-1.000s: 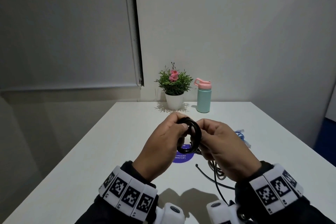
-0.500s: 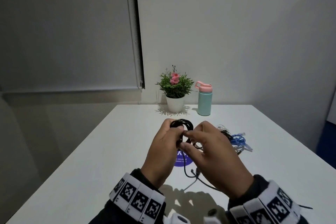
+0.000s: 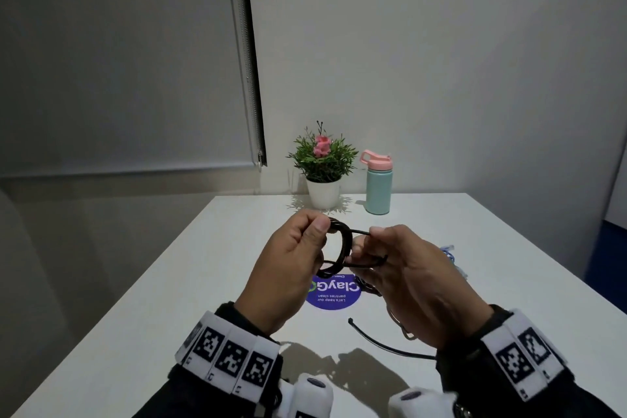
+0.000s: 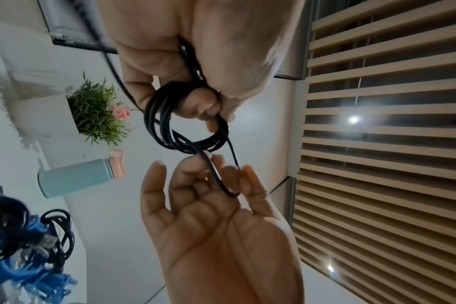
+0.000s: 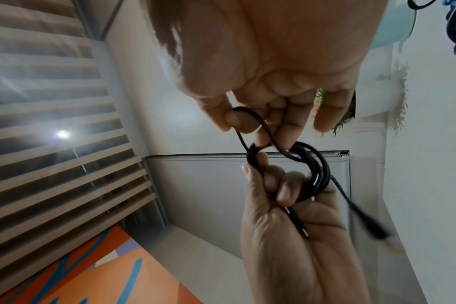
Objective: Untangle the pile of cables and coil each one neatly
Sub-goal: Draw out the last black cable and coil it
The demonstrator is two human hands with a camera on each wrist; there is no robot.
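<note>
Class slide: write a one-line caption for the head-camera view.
Above a white table, the left hand grips a black cable coil while the right hand pinches its loose strand.
</note>
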